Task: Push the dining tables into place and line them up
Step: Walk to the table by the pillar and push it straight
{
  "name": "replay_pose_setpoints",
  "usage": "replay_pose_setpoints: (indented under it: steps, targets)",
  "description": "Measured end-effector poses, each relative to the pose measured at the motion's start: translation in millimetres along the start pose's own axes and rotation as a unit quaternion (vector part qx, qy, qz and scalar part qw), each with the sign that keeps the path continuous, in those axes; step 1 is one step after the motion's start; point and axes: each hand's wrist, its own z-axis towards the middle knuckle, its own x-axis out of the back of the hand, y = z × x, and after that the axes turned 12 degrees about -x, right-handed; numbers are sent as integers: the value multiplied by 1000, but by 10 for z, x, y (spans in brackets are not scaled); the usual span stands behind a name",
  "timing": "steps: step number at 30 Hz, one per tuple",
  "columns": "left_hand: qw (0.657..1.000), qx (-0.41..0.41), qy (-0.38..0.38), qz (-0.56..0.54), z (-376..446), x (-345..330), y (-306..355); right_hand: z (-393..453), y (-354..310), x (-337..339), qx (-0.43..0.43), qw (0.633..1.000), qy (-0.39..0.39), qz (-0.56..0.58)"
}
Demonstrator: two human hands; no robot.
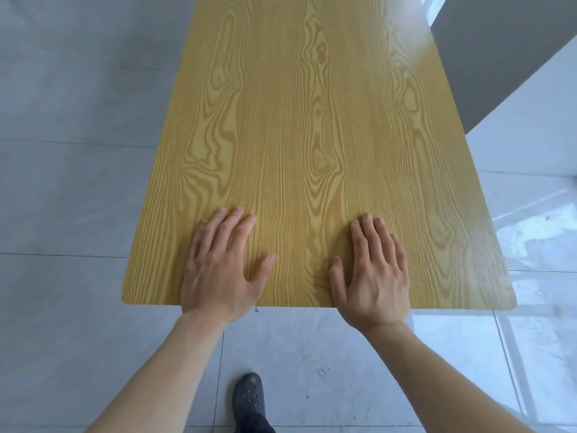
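On the far left I see only grey floor tiles (68, 189), with the grout lines running across. Next comes my left hand (218, 270) — laid flat, palm down, fingers spread a little, resting on the near end of the dining table (312, 120) with the wrist hanging just off the edge. It grips nothing; it only presses on the top. The table (yellow, with a bold wood-grain pattern and rounded near corners) stretches away from me up the middle of the view. Below its near edge, between my forearms, a dark perforated shoe (249, 398) stands on the tiles. My right hand (373, 276) lies the same way — flat, open, palm on the tabletop, closing on nothing. Further right, a white wall (530, 120) with a grey panel stands beside the table's far right side, and the floor there is glossy with reflected light.
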Motion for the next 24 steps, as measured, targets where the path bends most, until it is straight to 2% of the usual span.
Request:
replay_pose_setpoints:
  steps: [24]
  targets:
    - [1000,-6,27,-10,1181,-25,-477,1163,-365,-239,5,1000,24,8]
